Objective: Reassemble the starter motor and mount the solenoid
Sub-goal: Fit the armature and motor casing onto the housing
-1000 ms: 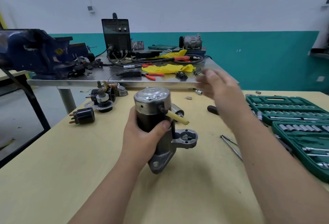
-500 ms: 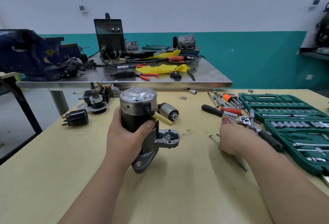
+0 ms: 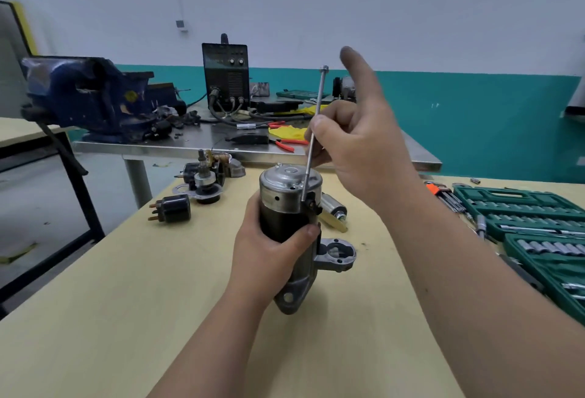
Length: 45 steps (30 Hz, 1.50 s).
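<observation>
The left hand (image 3: 269, 258) gripped the upright black-and-silver cylindrical starter motor (image 3: 286, 207); the right hand (image 3: 357, 150) pinched a long steel bolt (image 3: 317, 115), its tip below at the motor's cap.

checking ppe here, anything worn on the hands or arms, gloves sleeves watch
Nothing visible. The left hand and right hand are bare, without gloves or rings; the left forearm and right forearm show no sleeves, watch or bands.
</observation>
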Each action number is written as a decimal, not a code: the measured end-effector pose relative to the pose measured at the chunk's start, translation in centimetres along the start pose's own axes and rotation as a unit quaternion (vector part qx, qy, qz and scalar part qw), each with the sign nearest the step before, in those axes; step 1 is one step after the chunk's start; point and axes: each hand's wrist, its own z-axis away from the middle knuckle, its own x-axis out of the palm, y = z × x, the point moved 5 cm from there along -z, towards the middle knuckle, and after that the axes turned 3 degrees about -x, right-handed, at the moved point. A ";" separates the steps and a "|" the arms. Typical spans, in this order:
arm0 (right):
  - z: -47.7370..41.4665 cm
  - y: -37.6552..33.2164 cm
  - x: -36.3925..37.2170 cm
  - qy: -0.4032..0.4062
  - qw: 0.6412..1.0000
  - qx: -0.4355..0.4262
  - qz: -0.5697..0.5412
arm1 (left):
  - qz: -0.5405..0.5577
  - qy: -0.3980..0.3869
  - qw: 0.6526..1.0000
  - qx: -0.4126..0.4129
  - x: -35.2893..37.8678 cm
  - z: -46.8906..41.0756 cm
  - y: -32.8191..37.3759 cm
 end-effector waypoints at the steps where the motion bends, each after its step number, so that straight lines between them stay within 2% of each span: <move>1: 0.1 0.2 0.4 0.002 1.000 -0.001 0.006 | 0.002 0.000 1.000 -0.002 0.0 0.0 0.0; 6: -0.3 0.4 0.3 0.097 0.995 -0.032 0.015 | 0.011 -0.001 1.000 -0.012 0.0 -0.2 -0.5; 9: -0.4 0.3 0.6 0.084 0.995 -0.040 0.025 | 0.008 -0.003 1.000 -0.014 0.0 -0.1 -0.7; 13: 0.4 -0.8 1.4 0.046 0.990 -0.103 0.089 | 0.017 0.001 1.000 -0.024 -0.2 -0.3 -0.9; 16: 0.1 -1.3 0.7 0.102 0.988 -0.107 0.046 | 0.016 -0.001 1.000 -0.025 -0.1 -0.3 -1.0; 18: -0.1 -1.4 0.6 0.109 0.988 -0.098 0.040 | 0.010 -0.002 1.000 -0.023 0.0 -0.1 -0.9; 22: 0.1 -1.8 0.7 0.066 0.991 -0.099 0.063 | 0.016 -0.003 1.000 -0.025 0.0 -0.2 -0.9; 27: 1.0 -1.4 2.2 -0.051 0.983 -0.094 0.150 | 0.014 -0.011 1.000 -0.021 0.0 -0.1 -0.8; 33: 1.1 -2.2 1.4 -0.061 0.982 -0.072 0.163 | 0.022 0.001 1.000 -0.010 -0.1 -0.1 -0.6; 38: 1.3 -3.8 2.7 -0.100 0.925 -0.134 0.342 | 0.013 0.006 1.000 0.015 -0.1 0.3 0.1; 42: 1.2 -3.4 2.0 -0.081 0.946 -0.088 0.300 | 0.012 0.001 0.999 0.035 0.2 0.4 0.4; 45: 1.7 -3.7 1.7 -0.081 0.941 -0.107 0.312 | 0.014 -0.009 0.999 0.041 0.4 0.5 0.3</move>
